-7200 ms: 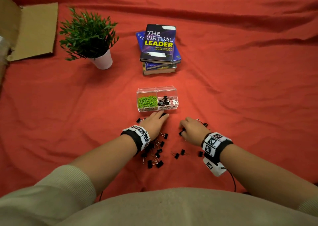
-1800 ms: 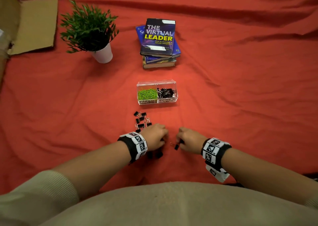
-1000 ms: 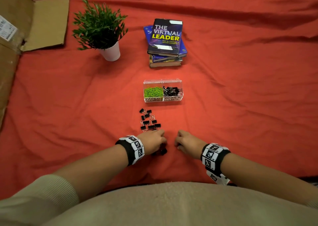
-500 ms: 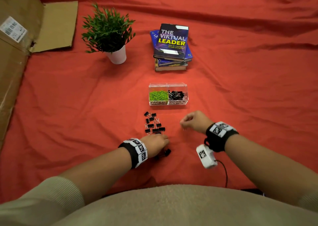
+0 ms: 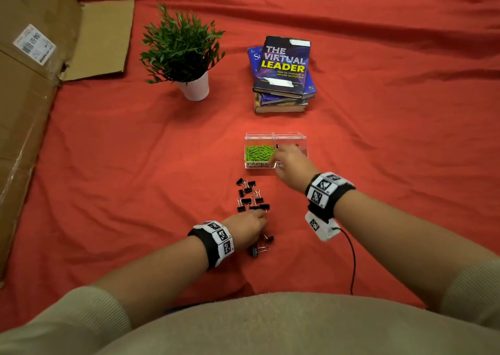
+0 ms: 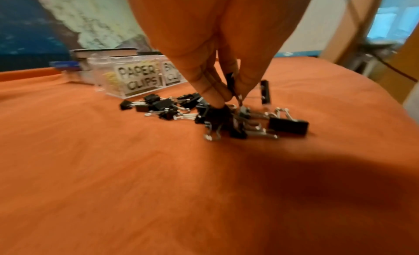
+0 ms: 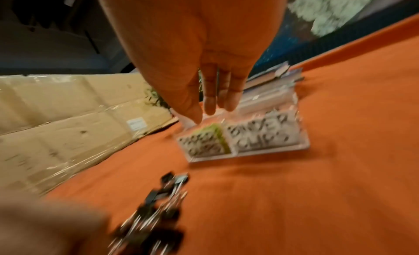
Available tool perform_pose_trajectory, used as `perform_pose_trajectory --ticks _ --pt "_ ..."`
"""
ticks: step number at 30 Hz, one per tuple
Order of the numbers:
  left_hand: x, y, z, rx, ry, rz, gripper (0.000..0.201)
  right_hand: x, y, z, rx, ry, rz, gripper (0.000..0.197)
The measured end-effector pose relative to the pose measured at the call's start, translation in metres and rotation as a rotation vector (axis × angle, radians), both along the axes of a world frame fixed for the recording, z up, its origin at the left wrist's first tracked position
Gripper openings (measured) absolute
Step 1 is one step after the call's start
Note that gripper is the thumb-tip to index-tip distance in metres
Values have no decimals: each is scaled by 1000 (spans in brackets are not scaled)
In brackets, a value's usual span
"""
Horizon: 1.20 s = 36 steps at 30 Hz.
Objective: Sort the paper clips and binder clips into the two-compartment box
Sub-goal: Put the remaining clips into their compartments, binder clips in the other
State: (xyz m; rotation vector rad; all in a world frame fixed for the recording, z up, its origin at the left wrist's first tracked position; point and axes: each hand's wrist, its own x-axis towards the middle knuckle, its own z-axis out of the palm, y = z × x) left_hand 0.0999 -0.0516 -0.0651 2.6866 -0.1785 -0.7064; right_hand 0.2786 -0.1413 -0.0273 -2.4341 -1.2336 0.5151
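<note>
The clear two-compartment box [image 5: 275, 136] stands mid-cloth, with green paper clips [image 5: 258, 152] in its left half. My right hand [image 5: 282, 150] hovers over the right half, labelled for binder clips, and hides what is inside. In the right wrist view its fingers [image 7: 212, 101] are straight above the box [image 7: 267, 138] and hold nothing I can see. Black binder clips [image 5: 250, 196] lie in a cluster in front of the box. My left hand [image 5: 261, 216] is down on the near end of the cluster. Its fingertips [image 6: 217, 95] pinch a binder clip [image 6: 230, 80] above the pile [image 6: 288, 126].
A stack of books [image 5: 282, 73] lies behind the box, and a potted plant [image 5: 184, 54] stands to their left. Flattened cardboard [image 5: 27, 97] covers the left edge. A few more binder clips [image 5: 261, 246] lie by my left wrist. Red cloth [image 5: 405, 152] spreads to the right.
My right hand has moved forward from the cloth to above the box's right compartment, and its fingers have straightened. My left hand stays at the binder clip pile.
</note>
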Motion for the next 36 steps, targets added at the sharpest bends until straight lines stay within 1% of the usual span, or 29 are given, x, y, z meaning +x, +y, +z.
perform_pose_trajectory --ticks 3,6,7,11,14,16,22,24,27,29,31,33,36 --pt "1 16 5 -121 -35 117 19 -33 -2 -24 -108 122 230 35" --pt "2 37 10 -193 -46 240 15 -49 -5 -42 -210 142 341 49" --pt "4 45 12 -204 -55 285 13 -52 -7 -44 -219 136 350 48" --pt "16 65 22 -227 -98 457 9 -57 -17 -49 -206 91 333 36" --pt "35 65 36 -286 -166 615 7 -57 -23 -50 -220 82 305 35" --pt "51 61 44 -318 -201 675 5 -58 -27 -51 -220 81 315 34" --pt "114 40 55 -349 -233 717 6 -59 -37 -50 -283 46 338 34" --pt "134 33 53 -342 -243 721 5 -59 -41 -49 -315 19 334 35" --pt "155 24 48 -327 -261 769 6 -58 -48 -47 -343 -4 305 31" --pt "161 21 45 -337 -264 795 9 -56 -52 -47 -323 6 271 31" --pt "160 19 45 -322 -260 767 12 -52 -57 -48 -299 37 244 32" --pt "152 21 43 -291 -285 715 13 -46 -62 -47 -281 66 212 31" --pt "128 25 40 -297 -317 704 11 -37 -67 -45 -232 87 164 25"
